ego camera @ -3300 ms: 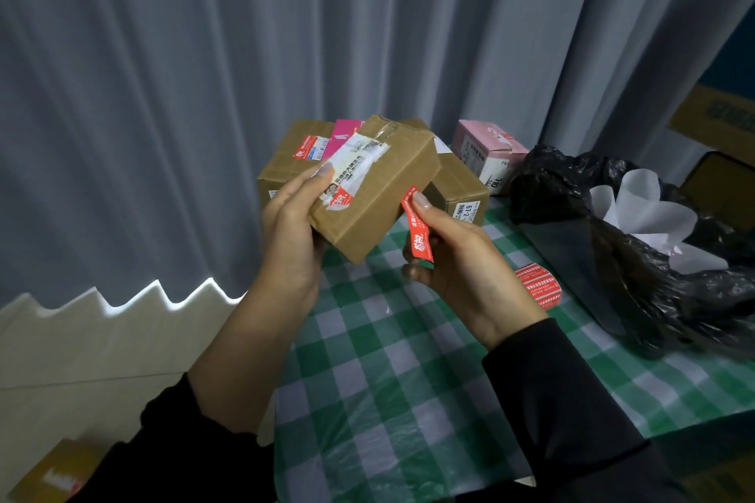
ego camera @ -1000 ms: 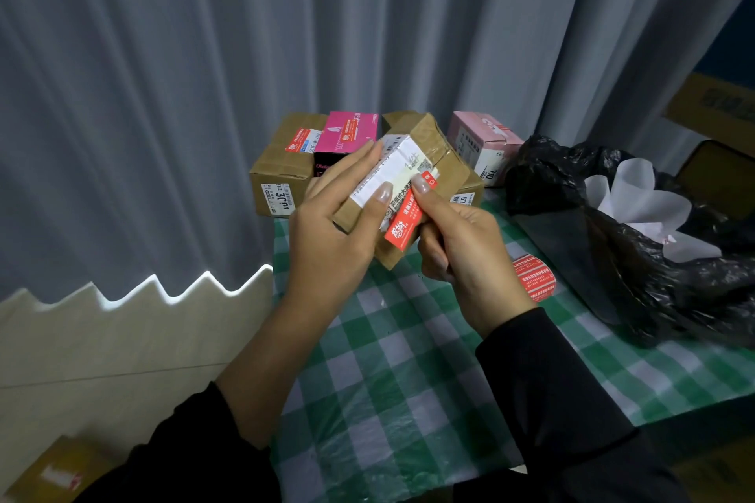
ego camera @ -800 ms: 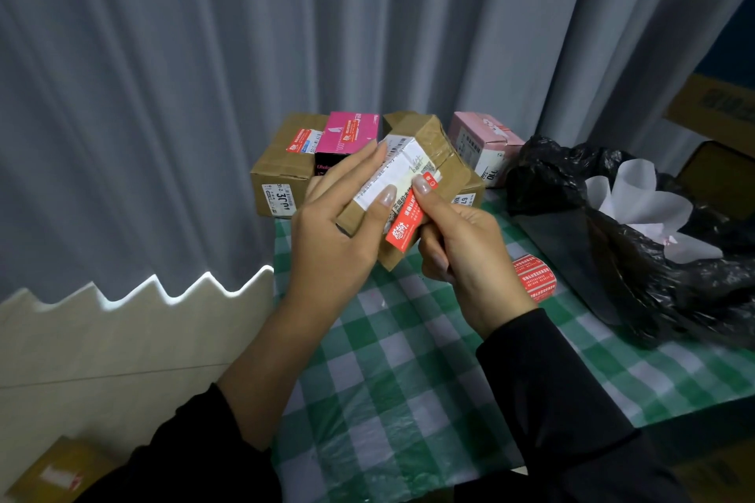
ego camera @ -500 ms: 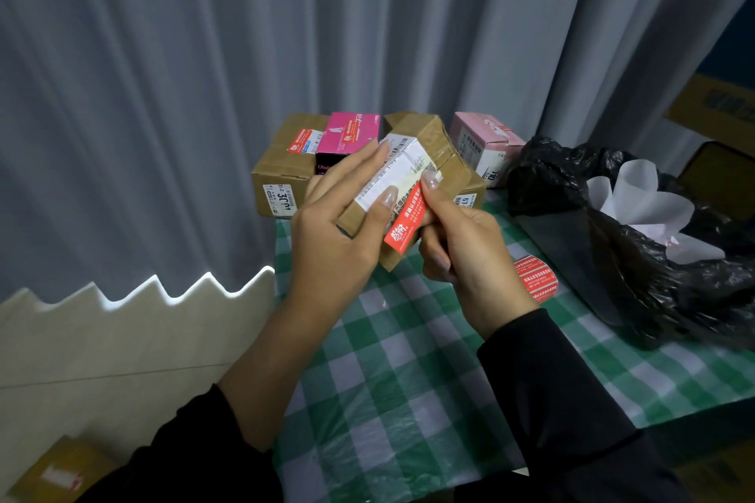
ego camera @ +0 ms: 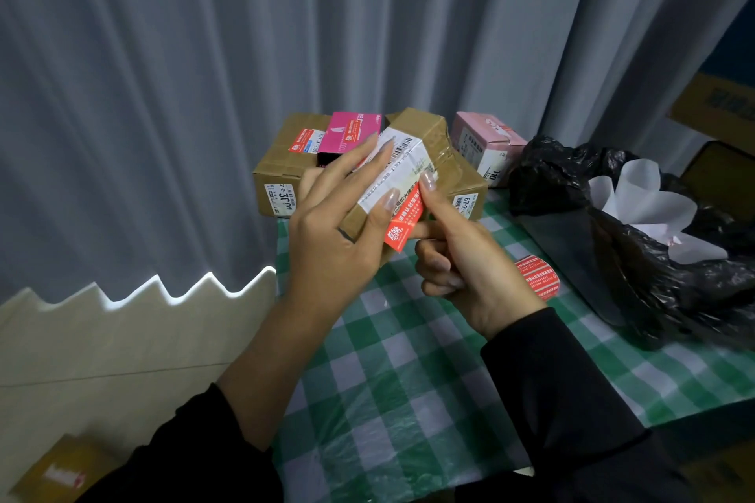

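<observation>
My left hand (ego camera: 335, 233) grips a small brown cardboard box (ego camera: 433, 135) with a white shipping label (ego camera: 402, 167), held tilted above the table, thumb on the label's lower edge. My right hand (ego camera: 461, 257) pinches a red sticker (ego camera: 402, 225) between thumb and index finger against the box's lower corner, just below the white label. The other right fingers are curled in.
A green-and-white checked tablecloth (ego camera: 392, 380) covers the table. At the back stand a brown box (ego camera: 278, 171) with a magenta box (ego camera: 347, 133) on it, another brown box (ego camera: 470, 192) and a pink box (ego camera: 486, 143). A black bag (ego camera: 653, 270) with white paper lies right; a red sticker roll (ego camera: 537, 278) lies beside it.
The box came closer and turned since 3.3 s ago, and my right hand brought the red sticker onto it. Over the last second the sticker has slid slightly lower on the box.
</observation>
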